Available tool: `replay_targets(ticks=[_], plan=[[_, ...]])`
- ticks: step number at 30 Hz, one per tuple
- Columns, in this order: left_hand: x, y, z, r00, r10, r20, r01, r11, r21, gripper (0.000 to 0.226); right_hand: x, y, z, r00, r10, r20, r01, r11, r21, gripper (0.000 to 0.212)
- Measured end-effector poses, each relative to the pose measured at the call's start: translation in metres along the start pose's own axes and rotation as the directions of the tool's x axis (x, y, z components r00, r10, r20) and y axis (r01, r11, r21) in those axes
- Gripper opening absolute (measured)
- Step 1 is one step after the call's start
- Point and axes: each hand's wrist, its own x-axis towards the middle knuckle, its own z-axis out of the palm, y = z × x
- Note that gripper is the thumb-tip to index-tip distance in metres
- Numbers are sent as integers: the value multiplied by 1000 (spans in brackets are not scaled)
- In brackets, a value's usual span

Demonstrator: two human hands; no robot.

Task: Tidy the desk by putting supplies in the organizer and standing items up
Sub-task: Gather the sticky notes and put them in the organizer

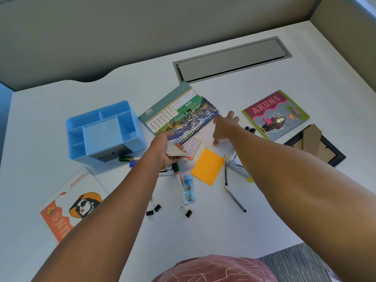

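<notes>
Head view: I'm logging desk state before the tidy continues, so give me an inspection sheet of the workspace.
Surface: white desk, strewn with supplies.
Job's things: blue organizer, compartments look empty; desk calendar lying flat; green marker; pencils; binder clips.
Clutter: orange sticky pad, two booklets, picture frame face down.
Hands: left hand grips the calendar's cardboard base; right hand open, at the calendar's spiral edge.
Cables: nothing seen; cable hatch closed.
Surroundings: grey partition panels.

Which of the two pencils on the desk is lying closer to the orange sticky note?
The upper pencil, lying right beside the orange sticky note along its right edge. The other pencil lies lower, well clear of it.
</notes>
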Motion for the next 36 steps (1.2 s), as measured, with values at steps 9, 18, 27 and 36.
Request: replay_targets(ticks=[9,18,27,36], plan=[[-7,3,-2,997,-57,57,65,987,-146,25,-16,5,3,995,-89,38,93,983,-159,99],[-7,10,-4,998,-31,56,45,961,-272,19,-20,14,7,988,-153,12,153,985,-76,102],[-5,13,-8,999,-17,46,28,966,-257,19,-24,12,5,993,-114,-40,107,982,-157,93],[1,7,-5,1000,-9,26,13,985,-171,21,-28,14,7,992,-127,23,128,991,-50,92]])
